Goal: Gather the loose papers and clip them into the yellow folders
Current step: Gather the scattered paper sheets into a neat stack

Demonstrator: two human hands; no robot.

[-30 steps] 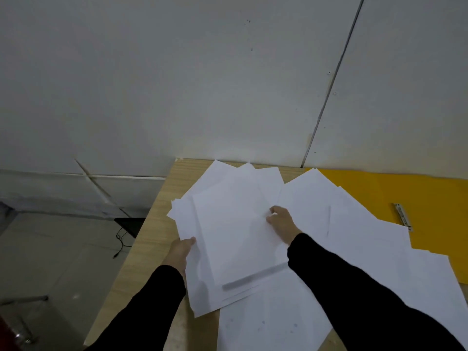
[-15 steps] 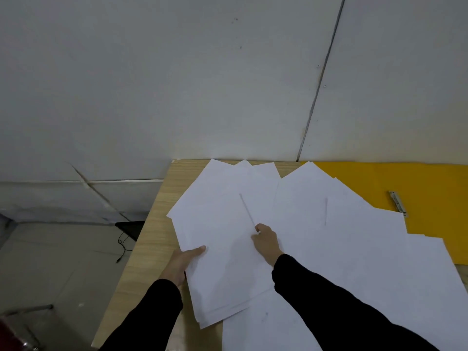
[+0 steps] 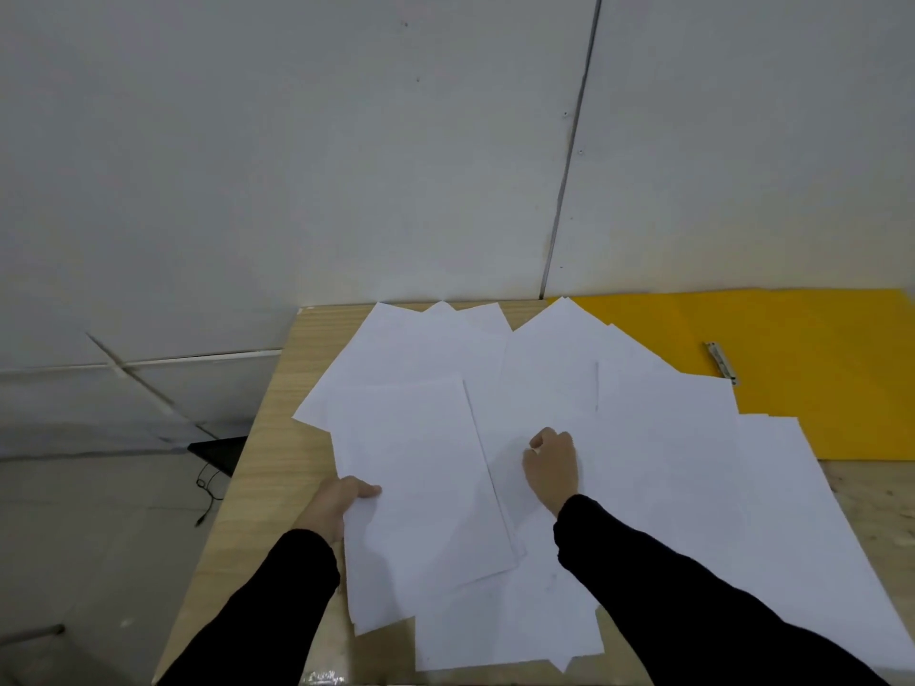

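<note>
Several loose white papers (image 3: 658, 487) lie fanned across a wooden table (image 3: 277, 438). My left hand (image 3: 336, 502) grips the left edge of a small gathered stack of papers (image 3: 421, 487), thumb on top. My right hand (image 3: 552, 462) rests with curled fingers on the sheets just right of that stack, pinching at a sheet's edge. An open yellow folder (image 3: 817, 378) lies at the back right, partly covered by papers, with its metal clip (image 3: 720, 361) showing.
A grey panelled wall (image 3: 396, 165) rises right behind the table. Left of the table the floor drops away, with a dark object and a cable (image 3: 213, 462) on it. The table's near edge runs along the bottom of the view.
My right hand has let the sheet down onto the left stack and moved right onto the neighbouring sheets. My left hand still holds the stack's left edge.
</note>
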